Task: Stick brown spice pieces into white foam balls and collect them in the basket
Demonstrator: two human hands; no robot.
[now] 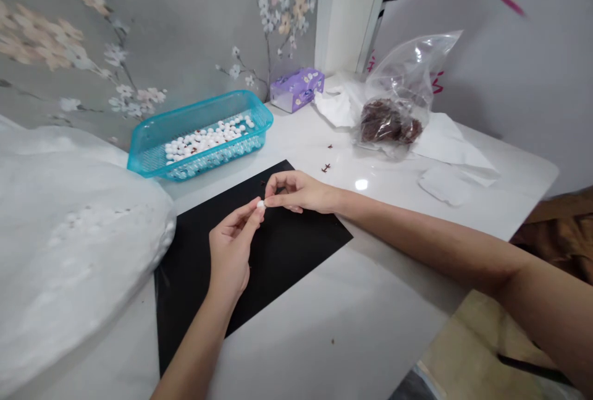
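Observation:
Between the thumb and forefinger of my left hand is a small white ball. My right hand comes in from the right, its thumb and finger pinched together against the ball's side. Whatever those fingertips may hold is too small to make out. Both hands are above a black sheet lying on the white table. Behind them, a blue plastic basket contains many similar white balls, some with brown-red bits among them.
A large white bag of balls bulges at the left. A clear plastic bag with dark brown pieces stands back right, near white paper. A purple tissue pack sits by the wall. Small brown bits lie on the table.

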